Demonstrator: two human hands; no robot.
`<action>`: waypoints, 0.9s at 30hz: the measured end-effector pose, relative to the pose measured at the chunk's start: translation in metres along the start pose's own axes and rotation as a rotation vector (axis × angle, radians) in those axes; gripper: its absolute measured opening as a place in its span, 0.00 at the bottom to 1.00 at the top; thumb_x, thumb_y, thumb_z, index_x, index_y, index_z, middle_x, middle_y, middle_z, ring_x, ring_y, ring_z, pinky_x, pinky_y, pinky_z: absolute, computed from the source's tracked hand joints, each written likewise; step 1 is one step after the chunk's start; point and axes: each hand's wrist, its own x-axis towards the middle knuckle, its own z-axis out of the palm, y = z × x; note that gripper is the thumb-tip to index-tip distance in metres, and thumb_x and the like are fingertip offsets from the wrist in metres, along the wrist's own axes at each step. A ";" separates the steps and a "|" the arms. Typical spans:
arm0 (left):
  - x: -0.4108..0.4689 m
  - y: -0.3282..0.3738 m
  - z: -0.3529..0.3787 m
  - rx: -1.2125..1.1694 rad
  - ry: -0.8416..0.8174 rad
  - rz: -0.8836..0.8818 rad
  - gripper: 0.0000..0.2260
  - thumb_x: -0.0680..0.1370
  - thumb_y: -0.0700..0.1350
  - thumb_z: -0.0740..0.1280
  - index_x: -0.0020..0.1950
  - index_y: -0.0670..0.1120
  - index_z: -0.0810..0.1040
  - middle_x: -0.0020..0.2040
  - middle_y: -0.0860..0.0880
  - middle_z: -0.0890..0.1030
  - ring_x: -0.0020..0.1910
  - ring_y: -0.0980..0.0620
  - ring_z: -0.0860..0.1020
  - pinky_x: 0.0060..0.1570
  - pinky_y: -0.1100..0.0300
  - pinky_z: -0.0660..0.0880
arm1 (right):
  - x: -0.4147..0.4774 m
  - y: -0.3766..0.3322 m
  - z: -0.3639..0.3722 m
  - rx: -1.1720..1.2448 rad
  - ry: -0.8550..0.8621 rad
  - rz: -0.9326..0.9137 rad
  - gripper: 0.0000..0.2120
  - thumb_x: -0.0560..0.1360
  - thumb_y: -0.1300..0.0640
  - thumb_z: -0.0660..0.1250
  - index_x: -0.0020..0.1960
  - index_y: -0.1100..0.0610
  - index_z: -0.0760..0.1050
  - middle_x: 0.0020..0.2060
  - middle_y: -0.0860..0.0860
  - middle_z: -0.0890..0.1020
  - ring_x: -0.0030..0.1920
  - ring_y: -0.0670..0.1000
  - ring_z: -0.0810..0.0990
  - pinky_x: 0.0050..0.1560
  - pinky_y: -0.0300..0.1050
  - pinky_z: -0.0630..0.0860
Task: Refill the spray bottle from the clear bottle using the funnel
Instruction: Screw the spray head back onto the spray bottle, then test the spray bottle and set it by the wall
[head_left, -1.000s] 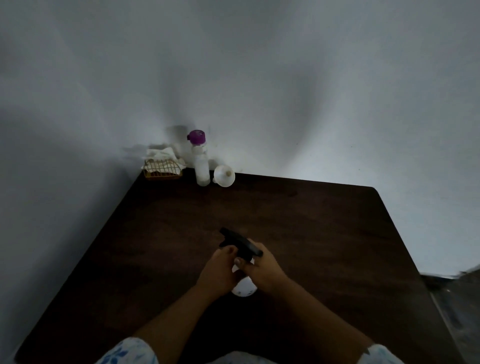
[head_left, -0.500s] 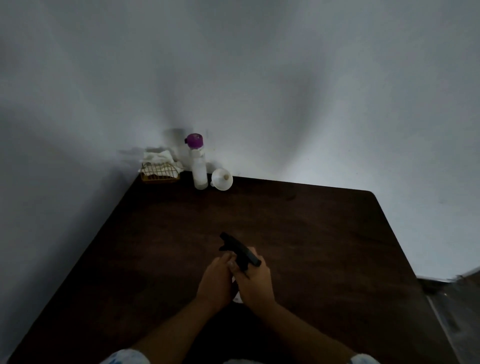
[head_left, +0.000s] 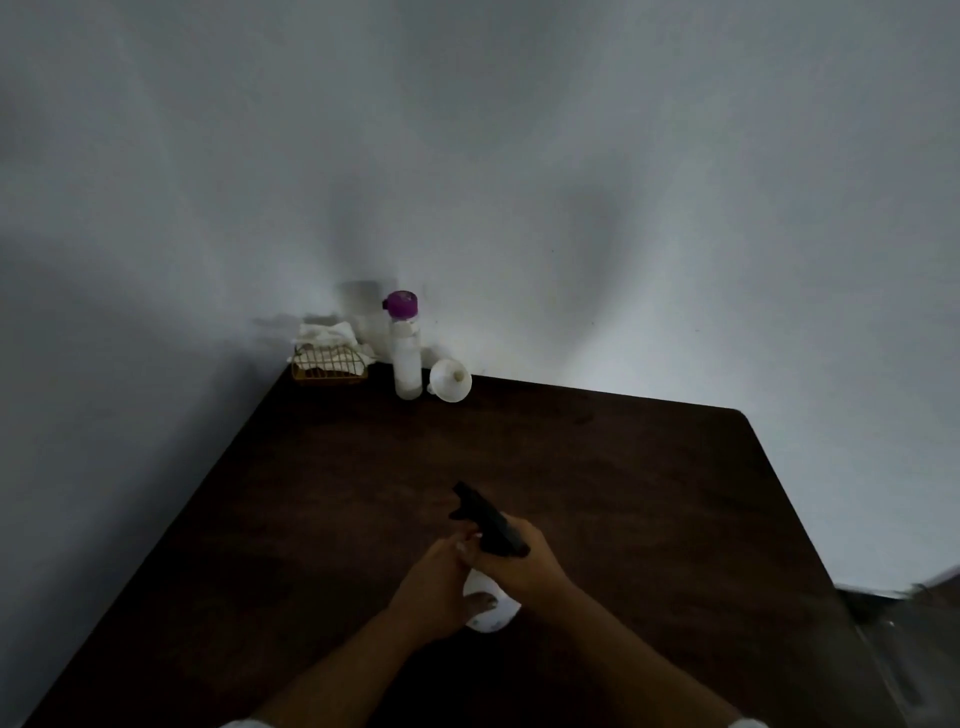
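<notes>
A white spray bottle (head_left: 491, 613) with a black trigger head (head_left: 488, 522) stands near the table's front middle. My left hand (head_left: 436, 587) grips the white body from the left. My right hand (head_left: 519, 564) is curled round the black head and neck from the right. At the far left corner stands a clear bottle (head_left: 406, 358) with a purple cap, upright. Just right of it a white funnel (head_left: 451, 380) lies on its side, mouth toward me. Both are far from my hands.
A dark wooden table (head_left: 649, 493) fills the lower view, pushed into a corner of pale walls. A small wire basket (head_left: 328, 364) holding white cloths sits at the far left corner, beside the clear bottle. Floor shows past the table's right edge.
My hands have stayed on the spray bottle and shifted slightly round it; more of the white body shows now than half a second ago. The view has tilted a little.
</notes>
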 end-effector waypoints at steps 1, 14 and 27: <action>-0.001 -0.002 0.002 -0.015 -0.008 -0.011 0.36 0.72 0.57 0.67 0.74 0.49 0.54 0.73 0.53 0.59 0.72 0.56 0.57 0.68 0.65 0.53 | -0.003 -0.001 0.001 0.005 0.019 0.007 0.09 0.68 0.49 0.73 0.48 0.45 0.78 0.48 0.48 0.83 0.50 0.45 0.81 0.54 0.49 0.78; -0.023 -0.018 -0.003 -0.499 -0.142 -0.125 0.17 0.63 0.49 0.76 0.50 0.60 0.79 0.56 0.53 0.80 0.56 0.57 0.77 0.58 0.51 0.75 | -0.037 -0.004 0.033 0.322 0.404 0.074 0.05 0.72 0.65 0.68 0.40 0.57 0.78 0.33 0.50 0.82 0.34 0.45 0.81 0.38 0.40 0.76; -0.033 0.011 0.031 -0.256 0.306 -0.213 0.08 0.75 0.43 0.66 0.52 0.44 0.80 0.51 0.47 0.82 0.50 0.54 0.78 0.52 0.62 0.74 | -0.044 0.029 -0.015 0.693 0.229 0.386 0.07 0.68 0.61 0.71 0.46 0.62 0.79 0.31 0.57 0.79 0.33 0.55 0.77 0.40 0.51 0.76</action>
